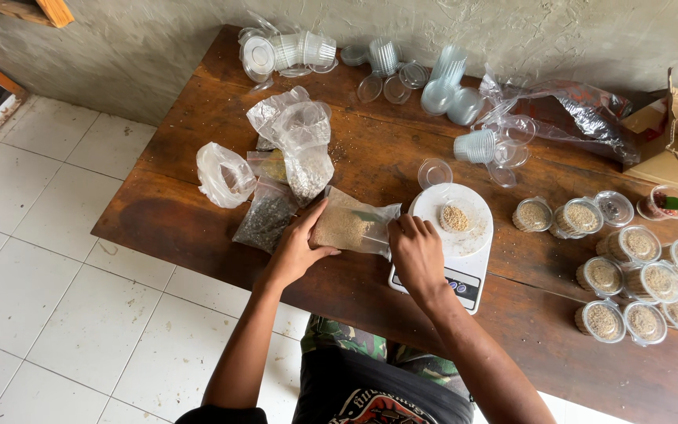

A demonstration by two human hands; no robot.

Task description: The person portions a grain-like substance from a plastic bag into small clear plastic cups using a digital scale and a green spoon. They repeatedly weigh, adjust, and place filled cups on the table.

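Where filled cups (643, 284) crowd the table (182, 212): both hands' grip closed on seed bag (351, 226), beside scale (455, 239).

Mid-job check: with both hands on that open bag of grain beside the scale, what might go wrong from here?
1. The left hand holds the open clear bag low on the wooden table; tipping it could spill grain, and some already lies scattered.
2. The right hand works at the bag's mouth beside the small cup on the white scale; a knock may topple it.
3. The scale sits near the table's front edge, so a push might shift it off.
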